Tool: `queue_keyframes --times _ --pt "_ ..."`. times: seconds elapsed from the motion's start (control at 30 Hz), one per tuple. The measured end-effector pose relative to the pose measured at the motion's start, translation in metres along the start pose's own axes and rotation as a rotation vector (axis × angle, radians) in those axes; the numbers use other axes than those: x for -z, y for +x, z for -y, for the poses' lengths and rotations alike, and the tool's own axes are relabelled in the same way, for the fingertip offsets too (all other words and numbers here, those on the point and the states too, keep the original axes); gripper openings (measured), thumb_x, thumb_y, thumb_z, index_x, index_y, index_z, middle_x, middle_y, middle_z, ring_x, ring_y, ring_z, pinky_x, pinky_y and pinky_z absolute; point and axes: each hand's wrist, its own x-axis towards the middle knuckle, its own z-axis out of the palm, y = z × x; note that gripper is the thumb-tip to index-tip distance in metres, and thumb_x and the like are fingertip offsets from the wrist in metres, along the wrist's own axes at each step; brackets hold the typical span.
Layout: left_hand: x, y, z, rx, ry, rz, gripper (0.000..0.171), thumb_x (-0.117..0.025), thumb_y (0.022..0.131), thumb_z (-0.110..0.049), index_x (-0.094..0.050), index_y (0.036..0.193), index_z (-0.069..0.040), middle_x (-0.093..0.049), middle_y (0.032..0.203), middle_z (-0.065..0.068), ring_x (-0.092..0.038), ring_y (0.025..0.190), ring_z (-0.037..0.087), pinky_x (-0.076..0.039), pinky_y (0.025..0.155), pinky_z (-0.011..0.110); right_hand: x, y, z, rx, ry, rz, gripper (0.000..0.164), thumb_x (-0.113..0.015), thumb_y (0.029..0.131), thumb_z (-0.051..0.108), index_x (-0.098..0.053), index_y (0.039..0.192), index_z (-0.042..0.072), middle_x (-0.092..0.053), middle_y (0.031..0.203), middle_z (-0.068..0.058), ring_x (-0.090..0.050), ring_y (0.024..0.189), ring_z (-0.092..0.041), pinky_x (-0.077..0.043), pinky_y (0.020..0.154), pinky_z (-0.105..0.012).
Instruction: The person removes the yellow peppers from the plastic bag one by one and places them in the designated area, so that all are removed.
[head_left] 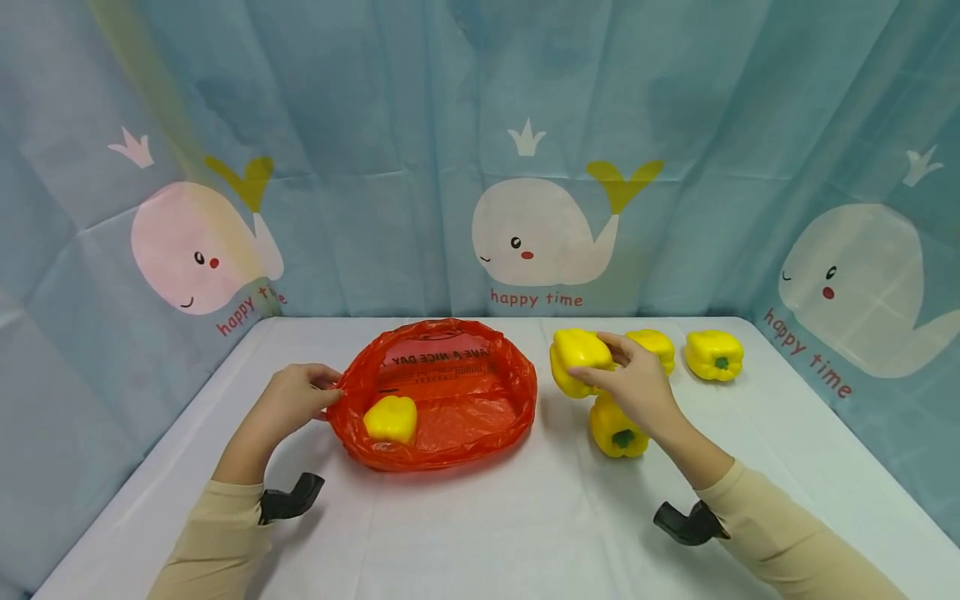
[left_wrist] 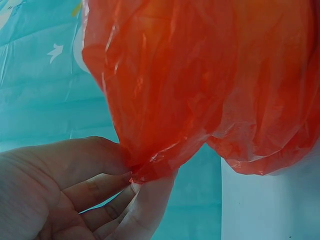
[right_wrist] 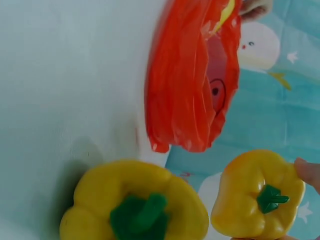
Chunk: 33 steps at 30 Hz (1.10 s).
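A red plastic bag [head_left: 465,421] lies with its mouth spread wide on the table, one yellow bell pepper [head_left: 392,419] inside it. My left hand [head_left: 295,400] pinches the bag's left rim between thumb and fingers; the left wrist view shows the gathered plastic [left_wrist: 155,165] in that pinch. To the right of the bag, my right hand [head_left: 633,375] holds a second yellow bell pepper [head_left: 577,360], its green stem facing the right wrist camera. Just below this held pepper in the head view is another yellow bell pepper [head_left: 618,427], resting on the table.
Two more yellow peppers lie at the back right, one [head_left: 654,343] partly behind my right hand and one [head_left: 714,355] farther right. A white cloth [head_left: 480,533] covers the table. Blue curtains [head_left: 390,225] with whale prints enclose its back and sides.
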Motion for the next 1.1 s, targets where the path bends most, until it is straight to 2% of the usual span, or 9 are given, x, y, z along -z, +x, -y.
queue_keyframes --times 0.2,0.4,0.57,0.83,1.1 --pt "0.000 0.000 0.000 0.000 0.002 0.003 0.041 -0.062 0.095 -0.017 -0.059 0.128 0.008 -0.067 0.109 0.025 -0.067 0.083 0.019 -0.062 0.080 0.042 0.016 -0.005 -0.005 -0.014 -0.019 -0.016 0.092 -0.076 0.083 0.048 -0.035 0.153 0.006 -0.044 0.152 -0.021 -0.043 0.138 -0.038 -0.041 0.113 -0.053" --pt "0.000 0.000 0.001 0.001 0.005 0.001 0.041 -0.062 0.095 -0.017 -0.059 0.128 0.008 -0.067 0.110 0.025 -0.067 0.083 0.019 -0.062 0.081 0.042 0.030 -0.009 -0.012 0.000 0.005 -0.021 0.091 -0.075 0.085 0.046 -0.033 0.153 0.003 -0.041 0.154 -0.022 -0.043 0.139 -0.038 -0.039 0.114 -0.054" --pt "0.000 0.001 0.001 0.002 0.008 0.004 0.041 -0.062 0.095 -0.017 -0.059 0.128 0.007 -0.067 0.109 0.024 -0.066 0.083 0.020 -0.062 0.081 0.042 0.040 -0.013 -0.017 0.009 -0.016 -0.033 0.091 -0.074 0.086 0.047 -0.032 0.153 0.002 -0.040 0.155 -0.022 -0.042 0.140 -0.040 -0.040 0.113 -0.056" --pt "-0.001 0.002 0.002 -0.012 0.001 0.006 0.038 -0.061 0.095 -0.015 -0.060 0.125 0.008 -0.068 0.105 0.022 -0.066 0.081 0.019 -0.063 0.078 0.039 0.051 -0.019 -0.024 -0.051 -0.071 -0.054 0.100 -0.072 0.085 0.054 -0.025 0.156 0.001 -0.033 0.158 -0.023 -0.034 0.145 -0.045 -0.037 0.113 -0.059" --pt "-0.001 0.000 0.000 -0.012 -0.002 0.004 0.039 -0.061 0.095 -0.015 -0.060 0.125 0.008 -0.068 0.107 0.023 -0.066 0.081 0.019 -0.063 0.078 0.039 0.065 -0.022 -0.042 -0.089 -0.099 -0.074 0.097 -0.069 0.087 0.053 -0.024 0.156 0.001 -0.030 0.159 -0.027 -0.033 0.144 -0.048 -0.038 0.112 -0.061"
